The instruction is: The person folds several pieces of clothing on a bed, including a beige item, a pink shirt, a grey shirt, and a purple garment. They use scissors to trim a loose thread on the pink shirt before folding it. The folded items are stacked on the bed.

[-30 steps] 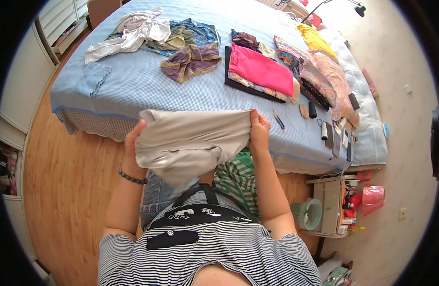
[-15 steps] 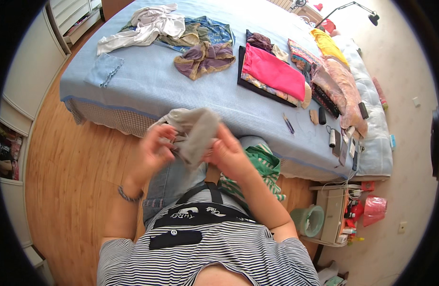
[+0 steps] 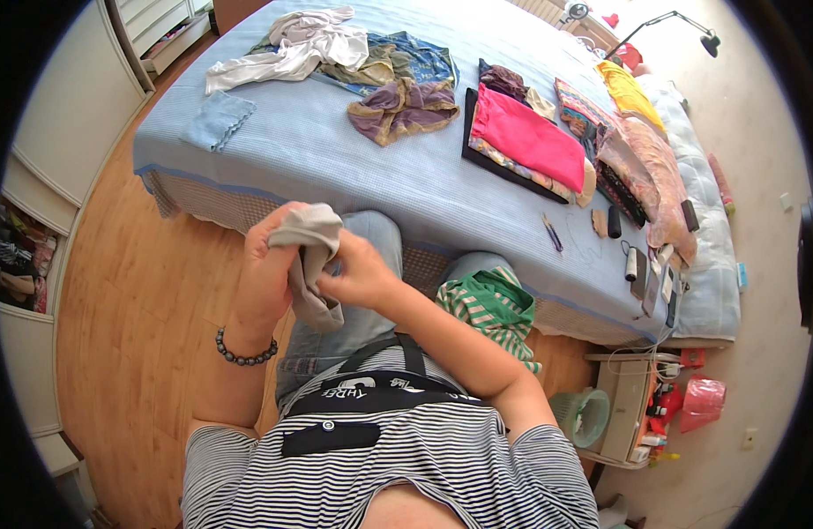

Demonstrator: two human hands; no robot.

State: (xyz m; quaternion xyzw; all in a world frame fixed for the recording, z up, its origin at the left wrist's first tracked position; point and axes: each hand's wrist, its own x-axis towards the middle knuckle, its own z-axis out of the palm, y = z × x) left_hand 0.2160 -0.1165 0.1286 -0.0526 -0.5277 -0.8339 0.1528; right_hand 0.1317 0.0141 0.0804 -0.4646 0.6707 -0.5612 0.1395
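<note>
Above my lap, both hands work on a small, soft grey garment [image 3: 315, 304], possibly a sock; its kind is not certain. My left hand [image 3: 267, 264], with a dark bead bracelet on the wrist, wraps round its upper left side. From the right, my right hand [image 3: 364, 275] pinches its edge with thumb and fingers. The top of the cloth is turned over my left fingers, and its lower end hangs down. A green-and-white striped garment [image 3: 495, 304] lies over my right thigh.
On the blue bedspread [image 3: 309, 159] are loose clothes [image 3: 402, 110], a light blue cloth [image 3: 220, 122], a folded pile with a pink garment [image 3: 530, 132] on top, scissors [image 3: 552, 233] and small devices. A nightstand [image 3: 620, 406] and green bin [image 3: 590, 419] stand at right.
The grey garment has moved a little left and now hangs bunched and narrow, where before it was spread between my hands. My left hand has closed on it.
</note>
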